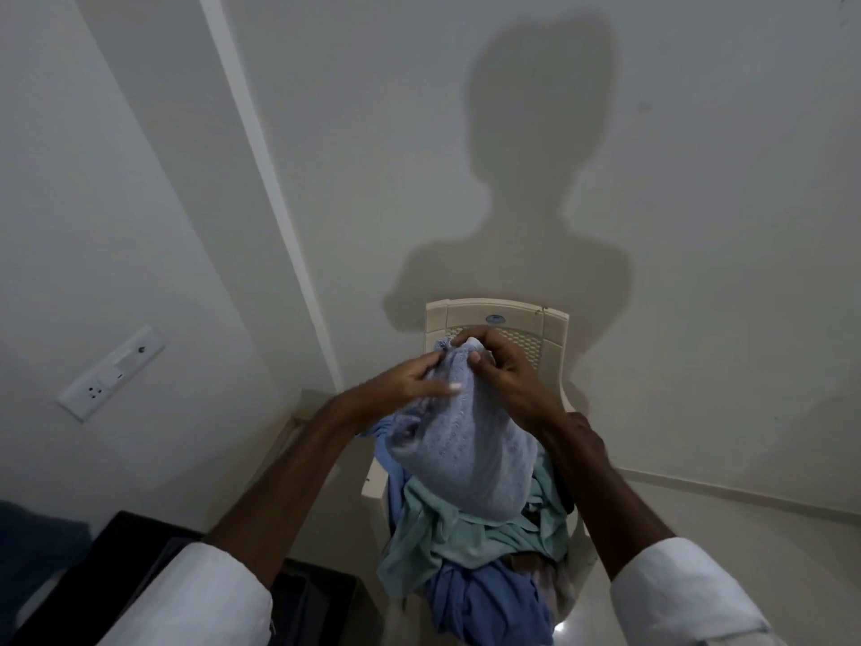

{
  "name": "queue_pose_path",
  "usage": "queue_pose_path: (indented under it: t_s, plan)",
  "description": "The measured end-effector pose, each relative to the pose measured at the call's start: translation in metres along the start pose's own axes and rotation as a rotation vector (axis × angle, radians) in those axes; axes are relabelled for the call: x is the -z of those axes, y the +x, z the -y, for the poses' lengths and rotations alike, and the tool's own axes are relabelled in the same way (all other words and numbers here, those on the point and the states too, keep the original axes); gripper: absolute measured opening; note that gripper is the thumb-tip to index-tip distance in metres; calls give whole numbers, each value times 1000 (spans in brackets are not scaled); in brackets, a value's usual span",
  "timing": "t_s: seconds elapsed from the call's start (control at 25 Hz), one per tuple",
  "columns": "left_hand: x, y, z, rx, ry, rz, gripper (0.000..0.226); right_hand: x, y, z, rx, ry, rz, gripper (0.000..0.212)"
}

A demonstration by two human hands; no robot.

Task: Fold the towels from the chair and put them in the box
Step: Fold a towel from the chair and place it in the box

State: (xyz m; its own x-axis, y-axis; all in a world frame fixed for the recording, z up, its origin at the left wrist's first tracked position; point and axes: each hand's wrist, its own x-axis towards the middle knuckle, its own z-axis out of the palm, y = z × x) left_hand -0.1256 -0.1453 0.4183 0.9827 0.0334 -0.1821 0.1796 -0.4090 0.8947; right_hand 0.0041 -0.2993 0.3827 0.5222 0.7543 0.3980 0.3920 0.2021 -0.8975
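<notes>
1. The pale blue towel hangs bunched from both hands, straight ahead of the person and above the chair. Its long axis runs down from the hands towards the pile on the seat.
2. The left hand pinches the gathered top edge between thumb and fingers. The right hand curls round the same bunch, so the hands almost touch.
3. Both hands are equally near the towel. To open it flat, they probably need to slide apart along the top edge.
4. Both forearms reach forward and converge, with white sleeves at the elbows.
5. A teal towel and a darker blue towel lie crumpled on the seat below.
6. The dark box sits low to the person's left, beside the chair and nearer the left arm.
</notes>
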Motion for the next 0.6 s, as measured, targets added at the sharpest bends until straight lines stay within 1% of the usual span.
queue_pose_path:
  t_s: [0.08, 0.12, 0.16, 0.24, 0.28, 0.32, 0.36, 0.4, 0.44, 0.48, 0.52, 0.56, 0.6]
  plan:
    - [-16, 6, 1, -59, 216, -316, 79, -4, 4, 3, -4, 25, -5, 16]
    - [-20, 10, 4, -84, 286, -418, 76, -6, 6, 2, -16, 21, -24, 19]
    - [-20, 14, 6, -88, 320, -476, 77, -7, 9, 2, -26, -52, -83, 24]
    - [-13, 22, 6, -35, 389, -538, 82, -1, 7, -8, -99, -377, -301, 36]
    - [-8, 24, 6, -2, 449, -563, 83, 5, 1, -12, -206, -475, -392, 44]
    - [-7, 25, 8, 18, 516, -583, 82, 9, -7, -14, -391, -465, -396, 59]
    - [-8, 22, 7, 20, 590, -585, 81, 11, -15, -15, -638, -284, -308, 79]
    - [-11, 20, 6, -6, 658, -568, 79, 11, -23, -16, -883, 47, -166, 93]
    - [-18, 15, 3, -66, 716, -502, 77, 11, -30, -17, -1011, 386, -54, 97]
    - [-27, 11, 0, -161, 768, -407, 73, 10, -32, -18, -1030, 658, -24, 91]
    - [-37, 6, 1, -270, 822, -286, 68, 7, -31, -19, -1011, 806, -60, 75]
    - [-47, 0, 1, -397, 864, -152, 63, 0, -30, -15, -994, 846, -120, 55]
    - [-52, -6, 4, -473, 878, -42, 61, -10, -30, -16, -992, 800, -151, 36]
